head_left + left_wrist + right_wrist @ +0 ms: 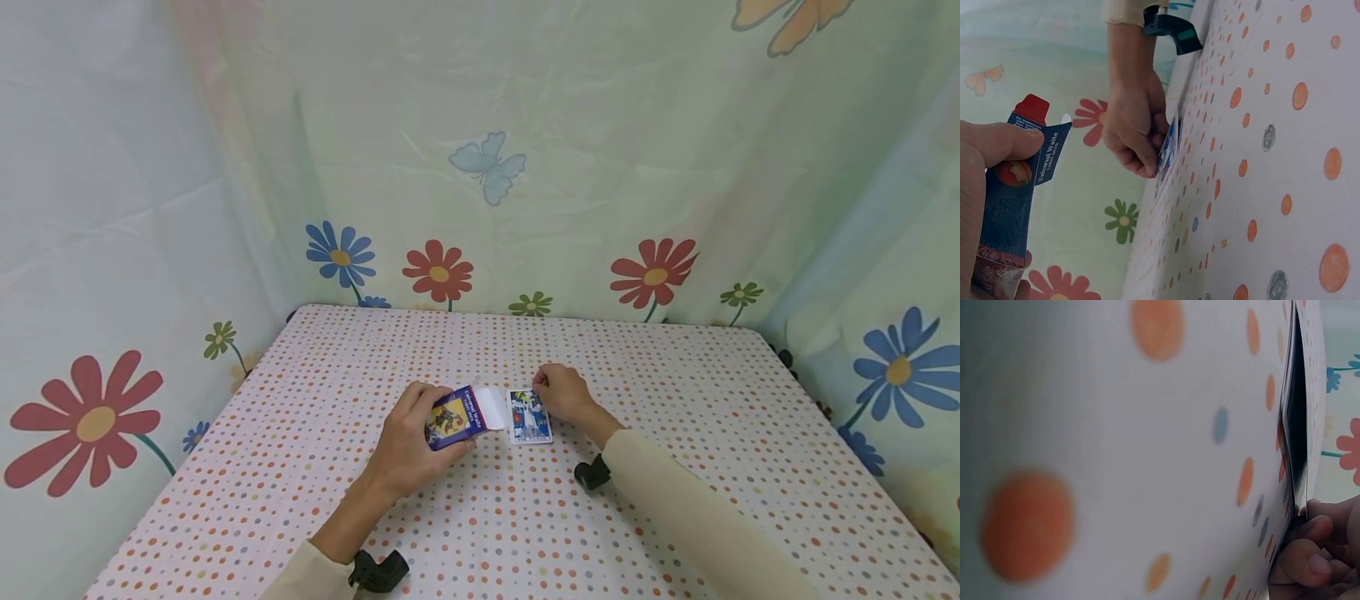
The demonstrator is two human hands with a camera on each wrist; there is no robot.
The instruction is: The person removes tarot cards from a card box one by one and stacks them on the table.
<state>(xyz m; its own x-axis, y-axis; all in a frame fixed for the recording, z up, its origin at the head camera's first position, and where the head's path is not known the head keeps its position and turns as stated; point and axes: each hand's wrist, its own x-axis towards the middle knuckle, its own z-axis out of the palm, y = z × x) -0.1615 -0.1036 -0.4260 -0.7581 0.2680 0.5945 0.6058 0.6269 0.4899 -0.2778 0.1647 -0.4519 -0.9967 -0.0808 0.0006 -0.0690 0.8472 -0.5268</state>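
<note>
Just ahead of the left hand's [401, 446] wrist, in its grip between thumb and fingers, is a purple tarot box [452, 419], lettered "Universal Waite". The box's open end points toward the right hand [567, 395], its white flap [491, 408] extended that way. Right hand: fingers curled, thumb and fingertip pinching the far corner of a picture card [529, 419] marked "THE TOWER". The card lies just left of that hand, between it and the box; whether other cards lie beneath cannot be told. Under both hands: dotted tablecloth [480, 525].
</note>
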